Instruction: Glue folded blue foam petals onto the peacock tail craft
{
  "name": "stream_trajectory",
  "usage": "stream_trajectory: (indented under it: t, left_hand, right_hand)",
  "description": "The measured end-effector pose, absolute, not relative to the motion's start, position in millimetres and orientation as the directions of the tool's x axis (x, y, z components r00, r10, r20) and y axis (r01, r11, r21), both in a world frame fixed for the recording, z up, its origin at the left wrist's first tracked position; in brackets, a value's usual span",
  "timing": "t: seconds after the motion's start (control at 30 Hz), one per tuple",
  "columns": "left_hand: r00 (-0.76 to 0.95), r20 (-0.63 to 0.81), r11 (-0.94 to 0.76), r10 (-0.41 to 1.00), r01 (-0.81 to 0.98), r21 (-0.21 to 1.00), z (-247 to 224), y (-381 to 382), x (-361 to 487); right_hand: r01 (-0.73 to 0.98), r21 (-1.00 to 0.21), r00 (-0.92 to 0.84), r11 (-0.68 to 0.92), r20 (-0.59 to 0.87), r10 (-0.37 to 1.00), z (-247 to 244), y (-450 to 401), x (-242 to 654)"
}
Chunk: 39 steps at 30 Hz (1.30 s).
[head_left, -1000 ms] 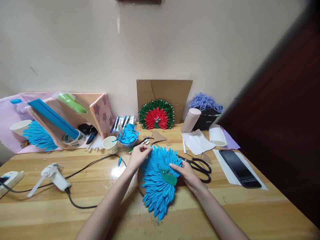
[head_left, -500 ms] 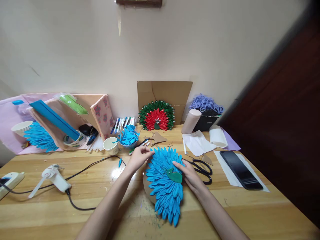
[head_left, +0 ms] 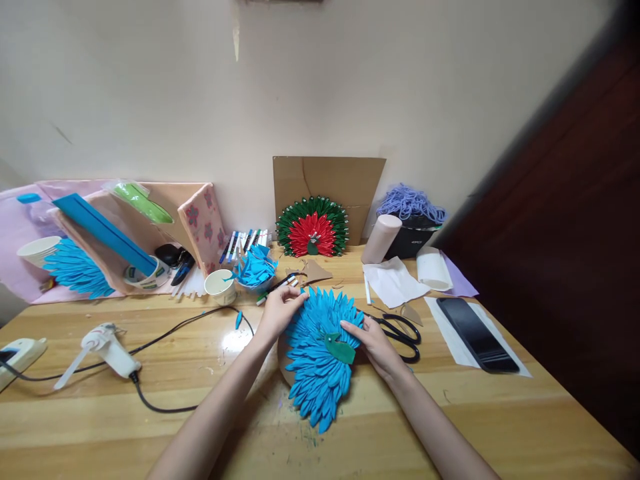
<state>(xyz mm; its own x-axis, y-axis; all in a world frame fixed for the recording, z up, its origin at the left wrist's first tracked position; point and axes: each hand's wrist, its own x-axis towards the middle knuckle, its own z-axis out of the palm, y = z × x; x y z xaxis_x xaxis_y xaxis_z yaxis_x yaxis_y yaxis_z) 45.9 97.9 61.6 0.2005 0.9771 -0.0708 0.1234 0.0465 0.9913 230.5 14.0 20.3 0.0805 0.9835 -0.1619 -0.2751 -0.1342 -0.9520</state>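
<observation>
A peacock craft with layered blue cloth-like feathers lies tilted in front of me on a round brown backing, its lower left rim showing. Its green bird-shaped piece is on the right side of the feathers. My right hand grips the craft's right edge, thumb on top and the other fingers partly hidden beneath. At the upper left edge, my left hand pinches thumb and forefinger together on a blue feather tip. Black-handled scissors lie just beyond my right hand.
A white glue gun and its black cord occupy the left. Behind stand a paper cup, a bowl of blue pieces and a red-green peacock against cardboard. A phone lies right on white paper.
The peacock craft has turned slightly clockwise, its lower end swinging left. Both hands keep their hold on its edges. The whole view has shifted slightly.
</observation>
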Motion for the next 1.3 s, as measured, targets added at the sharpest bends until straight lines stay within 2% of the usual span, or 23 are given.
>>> stream_trajectory:
  t: [0.33, 0.57, 0.8, 0.93, 1.1, 1.3]
  left_hand:
    - [0.234, -0.090, 0.070, 0.968, 0.094, 0.993, 60.7, 98.8, 44.6]
    - [0.263, -0.212, 0.193, 0.941, 0.095, 0.976, 69.9, 96.2, 42.2]
    - [0.383, -0.231, 0.228, 0.894, 0.053, 0.972, 76.4, 98.8, 35.8]
    - [0.376, -0.273, 0.268, 0.886, 0.067, 0.961, 76.5, 100.3, 34.9]
    - [0.391, -0.218, 0.229, 0.894, 0.019, 0.973, 70.8, 102.1, 35.1]
    - [0.383, -0.216, 0.227, 0.898, 0.017, 0.974, 72.8, 99.5, 36.5]
  right_hand:
    - [-0.268, -0.955, 0.073, -0.124, -0.148, 0.986, 18.6, 13.6, 230.6]
    - [-0.266, -0.959, 0.086, -0.104, -0.131, 0.988, 15.9, 13.7, 232.8]
    - [-0.250, -0.962, 0.096, -0.106, -0.134, 0.986, 16.9, 14.2, 234.2]
    - [-0.255, -0.961, 0.087, -0.109, -0.135, 0.987, 18.1, 14.5, 234.0]
    - [-0.246, -0.962, 0.095, -0.118, -0.145, 0.985, 19.8, 14.8, 233.4]
    - [-0.234, -0.965, 0.102, -0.115, -0.142, 0.985, 18.2, 15.0, 234.8]
